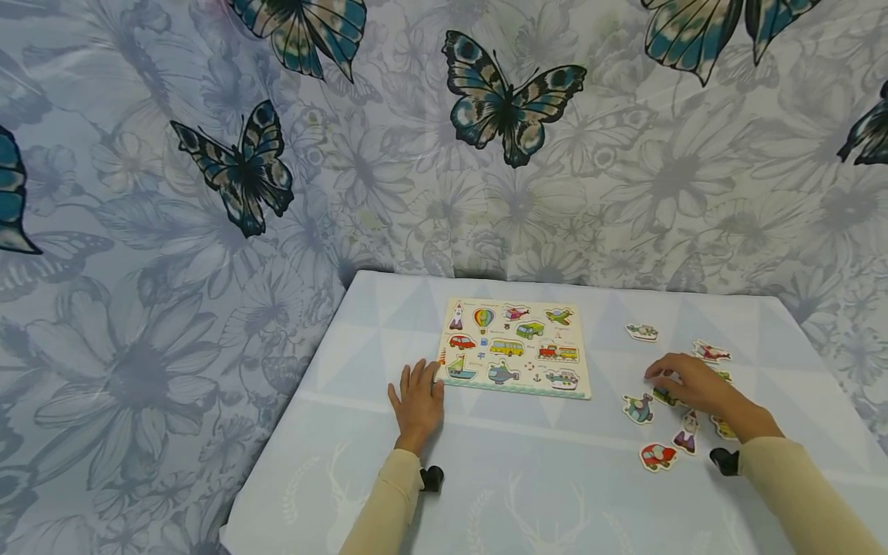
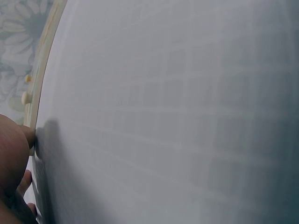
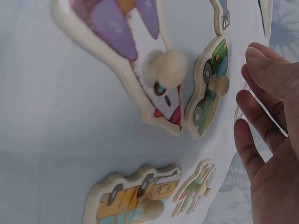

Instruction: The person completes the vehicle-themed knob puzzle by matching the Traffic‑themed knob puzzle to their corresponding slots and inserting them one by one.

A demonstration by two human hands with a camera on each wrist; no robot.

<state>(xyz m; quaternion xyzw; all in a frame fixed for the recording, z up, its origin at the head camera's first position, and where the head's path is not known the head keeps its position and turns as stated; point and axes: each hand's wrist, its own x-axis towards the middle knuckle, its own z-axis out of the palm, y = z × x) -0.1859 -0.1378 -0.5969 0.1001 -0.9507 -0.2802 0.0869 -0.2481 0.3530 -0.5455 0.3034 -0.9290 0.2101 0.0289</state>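
A wooden puzzle board (image 1: 516, 347) with vehicle pictures lies on the table. My left hand (image 1: 418, 401) rests flat at its near left corner, fingers spread; in the left wrist view a finger meets the board's edge (image 2: 44, 60). My right hand (image 1: 697, 383) hovers over loose knobbed pieces, fingers slightly bent and holding nothing. Nearest its fingertips is the green jeep piece (image 3: 212, 88), apart from the hand. Close by lie the rocket piece (image 3: 133, 42), the yellow bus piece (image 3: 133, 198) and the green plane piece (image 3: 194, 186), which the hand partly hides in the head view.
Around the right hand lie a ship piece (image 1: 641, 332), a red helicopter piece (image 1: 711, 351), a grey-blue aircraft-like piece (image 1: 638, 409) and a red car piece (image 1: 657, 456). A pale patterned cloth covers the table (image 1: 527, 478). Behind it hangs a butterfly-print backdrop (image 1: 388, 193).
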